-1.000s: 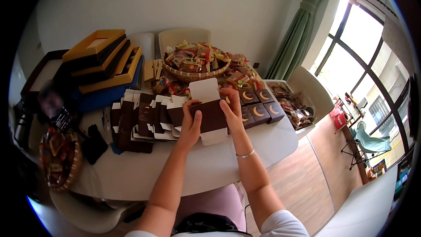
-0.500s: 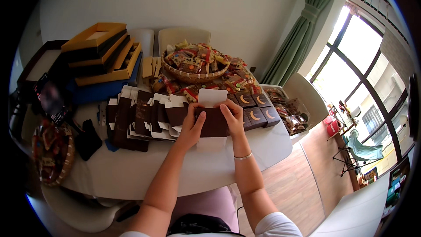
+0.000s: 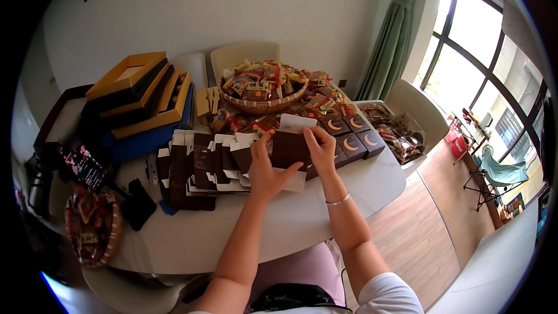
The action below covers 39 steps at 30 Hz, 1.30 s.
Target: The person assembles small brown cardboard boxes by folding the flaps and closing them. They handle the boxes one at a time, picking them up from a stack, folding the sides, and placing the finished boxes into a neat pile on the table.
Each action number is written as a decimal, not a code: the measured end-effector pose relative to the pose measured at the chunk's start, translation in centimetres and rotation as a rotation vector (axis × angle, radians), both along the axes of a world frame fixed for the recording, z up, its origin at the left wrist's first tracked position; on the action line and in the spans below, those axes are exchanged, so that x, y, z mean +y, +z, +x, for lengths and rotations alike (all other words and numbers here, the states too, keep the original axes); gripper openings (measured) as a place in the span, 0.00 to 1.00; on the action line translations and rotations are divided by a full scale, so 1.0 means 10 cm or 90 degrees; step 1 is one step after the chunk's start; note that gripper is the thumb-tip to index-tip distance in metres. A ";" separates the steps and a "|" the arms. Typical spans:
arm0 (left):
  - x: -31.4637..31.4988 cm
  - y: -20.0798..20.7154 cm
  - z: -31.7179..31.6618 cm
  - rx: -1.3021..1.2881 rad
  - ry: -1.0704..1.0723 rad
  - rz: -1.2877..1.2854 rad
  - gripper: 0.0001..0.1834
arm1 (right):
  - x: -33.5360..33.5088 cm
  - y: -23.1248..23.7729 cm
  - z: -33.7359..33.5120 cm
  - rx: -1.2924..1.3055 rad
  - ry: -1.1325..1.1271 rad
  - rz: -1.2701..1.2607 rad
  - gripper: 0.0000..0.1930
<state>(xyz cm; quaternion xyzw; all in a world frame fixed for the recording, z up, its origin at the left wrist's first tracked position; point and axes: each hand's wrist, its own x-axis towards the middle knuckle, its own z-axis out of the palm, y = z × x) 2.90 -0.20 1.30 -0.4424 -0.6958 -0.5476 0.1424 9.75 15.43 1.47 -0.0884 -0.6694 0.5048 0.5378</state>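
Above the table's middle I hold a dark brown folding carton (image 3: 289, 146) with pale flaps at its top and bottom. My right hand (image 3: 321, 150) grips its upper right side, thumb and fingers closed on the edge. At the carton's left side my left hand (image 3: 269, 166) is spread open, its thumb stretched across the lower part and its fingers beside the left edge. Just left of it lies a row of flat brown cartons (image 3: 203, 166) with white flaps. To the right, closed dark boxes with gold crescent moons (image 3: 350, 144) stand side by side.
A woven basket (image 3: 261, 104) heaped with wrapped snacks stands behind, more packets around it. Yellow and black box trays (image 3: 145, 96) are stacked at back left. A smaller basket (image 3: 93, 229), a phone (image 3: 84, 166) and a black cloth-like item (image 3: 138, 204) are at left.
My left hand has loosened from the carton and spread its thumb and fingers. The carton has tilted and turned in my right hand. The whole view has shifted slightly.
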 end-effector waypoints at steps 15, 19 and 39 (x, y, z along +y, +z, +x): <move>0.02 0.09 0.20 0.026 0.001 -0.020 0.60 | -0.29 0.11 0.08 0.219 0.203 -0.087 0.17; 0.02 0.10 0.22 0.036 0.001 0.008 0.56 | -0.25 0.21 0.14 0.157 0.310 -0.188 0.20; -0.03 0.15 0.21 0.094 0.035 -0.106 0.58 | -0.09 0.03 0.09 0.045 0.279 -0.195 0.26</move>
